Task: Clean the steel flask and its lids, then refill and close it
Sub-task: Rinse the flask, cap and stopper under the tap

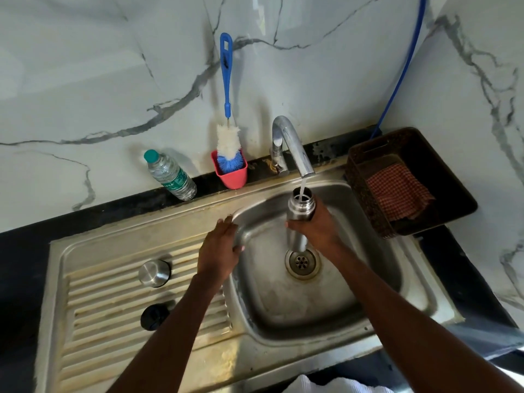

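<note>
My right hand [319,226] grips the open steel flask [301,207] upright over the sink basin, its mouth under the tap [295,150]. Water runs from the spout into the flask. My left hand [219,248] rests with straight fingers on the basin's left rim and holds nothing. On the ribbed drainboard to the left lie a steel lid [154,273] and, nearer to me, a black lid [154,316].
The steel sink [283,296] has its drain [302,262] below the flask. Against the marble wall stand a plastic water bottle [170,175] and a red cup [231,174] with a blue bottle brush [226,109]. A dark basket [425,154] with a checked cloth [397,191] sits at right.
</note>
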The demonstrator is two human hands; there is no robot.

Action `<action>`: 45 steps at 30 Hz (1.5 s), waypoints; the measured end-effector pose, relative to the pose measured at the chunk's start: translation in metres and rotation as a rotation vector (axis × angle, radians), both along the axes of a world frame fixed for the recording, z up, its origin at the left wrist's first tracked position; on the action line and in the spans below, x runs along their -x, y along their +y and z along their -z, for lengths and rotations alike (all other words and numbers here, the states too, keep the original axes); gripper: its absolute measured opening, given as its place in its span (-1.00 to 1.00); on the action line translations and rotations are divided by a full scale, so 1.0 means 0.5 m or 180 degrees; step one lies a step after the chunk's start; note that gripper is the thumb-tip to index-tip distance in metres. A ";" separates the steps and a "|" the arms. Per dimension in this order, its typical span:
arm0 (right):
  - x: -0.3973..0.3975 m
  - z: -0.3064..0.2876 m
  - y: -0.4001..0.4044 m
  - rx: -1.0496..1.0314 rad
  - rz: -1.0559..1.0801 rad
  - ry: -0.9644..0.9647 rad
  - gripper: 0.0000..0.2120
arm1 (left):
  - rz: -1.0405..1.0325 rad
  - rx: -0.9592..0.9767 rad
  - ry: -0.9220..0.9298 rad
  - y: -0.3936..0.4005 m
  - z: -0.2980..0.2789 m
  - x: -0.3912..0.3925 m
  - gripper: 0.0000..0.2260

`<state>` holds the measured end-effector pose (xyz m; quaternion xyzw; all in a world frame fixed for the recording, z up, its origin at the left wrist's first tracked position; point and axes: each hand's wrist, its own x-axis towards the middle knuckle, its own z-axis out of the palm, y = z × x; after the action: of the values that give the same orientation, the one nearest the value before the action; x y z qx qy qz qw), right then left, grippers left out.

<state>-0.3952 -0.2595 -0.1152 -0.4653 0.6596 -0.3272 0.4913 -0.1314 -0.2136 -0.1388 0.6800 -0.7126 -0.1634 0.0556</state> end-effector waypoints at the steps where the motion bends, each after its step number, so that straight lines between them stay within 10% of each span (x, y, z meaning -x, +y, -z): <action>1: 0.001 -0.002 -0.004 -0.0039 0.0056 -0.0050 -0.32 | 0.0035 -0.0173 0.0002 0.005 0.000 0.000 -0.49; 13: 0.006 0.022 -0.011 -0.0301 -0.0454 -0.0402 -0.26 | -0.0107 -0.0348 -0.0271 -0.003 -0.051 0.005 -0.68; 30: 0.005 0.051 -0.028 -0.2327 0.1949 -0.3231 -0.38 | -0.0081 -0.0424 -0.0287 -0.010 -0.052 0.002 -0.74; 45: -0.039 0.055 -0.063 -0.2207 0.2476 -0.4019 -0.45 | -0.0016 -0.0383 -0.0434 -0.012 -0.056 0.005 -0.76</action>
<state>-0.3757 -0.2908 -0.1428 0.2471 0.4367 -0.4520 0.7375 -0.1341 -0.2196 -0.1109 0.6935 -0.7019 -0.1591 -0.0337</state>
